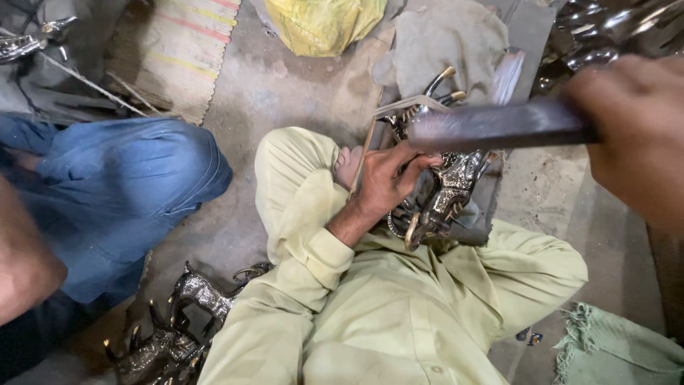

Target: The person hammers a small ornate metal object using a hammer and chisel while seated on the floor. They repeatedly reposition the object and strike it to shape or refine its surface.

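Note:
I sit cross-legged on the floor in pale green clothes. My left hand grips a shiny metal animal figurine with brass-tipped horns, pressing it against a small wooden block by my foot. My right hand, raised close to the camera and blurred, is shut on a dark flat metal file that reaches across above the figurine.
Several more metal animal figurines lie on the floor at my left knee. A person in blue clothes sits at the left. A yellow sack, grey cloths, a striped mat and a green rag lie around.

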